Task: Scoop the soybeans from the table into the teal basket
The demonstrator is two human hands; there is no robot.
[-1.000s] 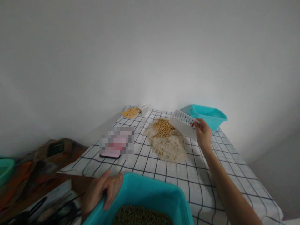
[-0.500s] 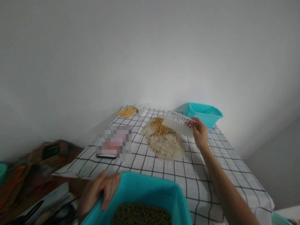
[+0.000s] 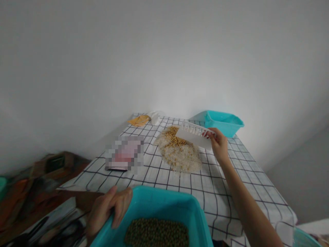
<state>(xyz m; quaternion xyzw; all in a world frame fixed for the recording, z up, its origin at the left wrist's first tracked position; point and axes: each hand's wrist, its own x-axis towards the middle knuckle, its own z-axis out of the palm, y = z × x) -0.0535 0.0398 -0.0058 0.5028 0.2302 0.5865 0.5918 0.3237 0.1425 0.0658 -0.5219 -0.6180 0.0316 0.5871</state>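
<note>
My right hand (image 3: 219,144) is closed on a white slotted plastic scoop (image 3: 195,134), holding it tilted just above the right side of a pile of rice mixed with yellow beans (image 3: 178,149) on the checked tablecloth (image 3: 218,192). My left hand (image 3: 109,209) grips the near left rim of a turquoise tub (image 3: 164,206) at the bottom of the view. That tub holds greenish-brown beans (image 3: 156,233).
A second turquoise tub (image 3: 222,121) stands at the table's far right corner. A blurred-out pink flat item (image 3: 124,153) lies left of the pile. A yellow packet (image 3: 139,120) and a white object (image 3: 155,117) sit at the far edge. Dark clutter lies lower left.
My right hand has moved the scoop a little to the left and lower, closer to the pile. The left hand keeps its grip on the tub.
</note>
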